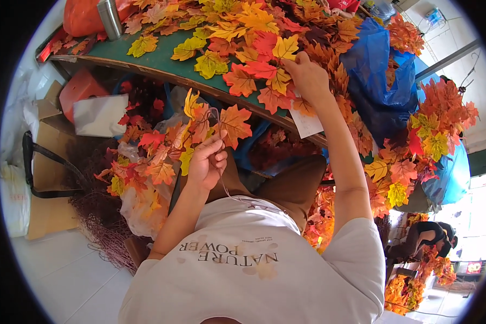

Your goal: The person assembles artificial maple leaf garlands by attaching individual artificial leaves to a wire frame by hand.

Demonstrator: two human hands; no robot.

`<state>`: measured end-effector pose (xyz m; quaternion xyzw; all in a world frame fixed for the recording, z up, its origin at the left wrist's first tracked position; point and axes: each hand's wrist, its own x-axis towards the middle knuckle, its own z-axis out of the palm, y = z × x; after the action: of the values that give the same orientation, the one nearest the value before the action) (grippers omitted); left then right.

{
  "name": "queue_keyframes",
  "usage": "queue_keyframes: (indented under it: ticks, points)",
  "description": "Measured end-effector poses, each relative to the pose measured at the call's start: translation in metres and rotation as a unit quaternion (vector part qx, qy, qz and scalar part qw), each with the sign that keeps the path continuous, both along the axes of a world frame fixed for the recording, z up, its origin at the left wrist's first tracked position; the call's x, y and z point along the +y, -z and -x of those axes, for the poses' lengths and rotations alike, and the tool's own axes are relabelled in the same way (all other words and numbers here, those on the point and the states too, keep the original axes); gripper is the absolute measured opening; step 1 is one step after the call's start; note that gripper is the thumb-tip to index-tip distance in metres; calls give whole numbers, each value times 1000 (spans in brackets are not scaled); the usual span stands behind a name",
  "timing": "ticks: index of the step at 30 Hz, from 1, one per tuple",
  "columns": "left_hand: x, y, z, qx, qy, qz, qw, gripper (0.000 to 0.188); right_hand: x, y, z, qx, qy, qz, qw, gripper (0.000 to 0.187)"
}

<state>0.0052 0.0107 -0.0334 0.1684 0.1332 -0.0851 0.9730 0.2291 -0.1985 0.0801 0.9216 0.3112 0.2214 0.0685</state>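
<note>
Near my lap, my left hand (208, 161) is closed in a pinch on a thin purplish-brown stem. An orange artificial maple leaf (236, 125) stands out beside its fingertips, and the stem's loose end trails down over the white shirt. More leaves in red, orange and yellow form a garland (159, 154) to the left of this hand. My right hand (309, 80) reaches to the green table (162, 58), its fingers closed at a yellow maple leaf (286, 47) in the pile. Its exact grip is partly hidden among the overlapping leaves.
A metal cup (109, 19) stands at the table's far left. Blue plastic bags (373, 62) bulge at the right, beside leaf bunches (405, 173). Dark twiggy stems (100, 216) and a cardboard box (48, 189) lie left. Another person (426, 237) bends over at far right.
</note>
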Motion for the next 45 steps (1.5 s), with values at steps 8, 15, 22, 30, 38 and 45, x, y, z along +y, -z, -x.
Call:
queue_keyframes:
  ticks: [8,15,22,30,38,45]
  points:
    - [0,-3,-3,-15,1,-1,1000,26,2,-19,2,-66,-7,-12,998,18]
    - [0,-5,-2,-17,-6,3,1000,26,-8,-2,-23,12,-134,-32,990,15]
    - [1,-11,4,-20,-7,-15,1000,26,-17,-29,-32,-51,-64,-338,938,15]
    - [-14,-25,5,-62,-50,-146,986,30,-21,-33,27,338,-170,-830,409,10]
    - [-24,-25,8,-88,-113,-200,969,23,50,77,177,473,-69,-797,369,14]
    - [-32,-26,10,-60,-157,-336,927,20,57,87,197,392,-131,-852,321,4]
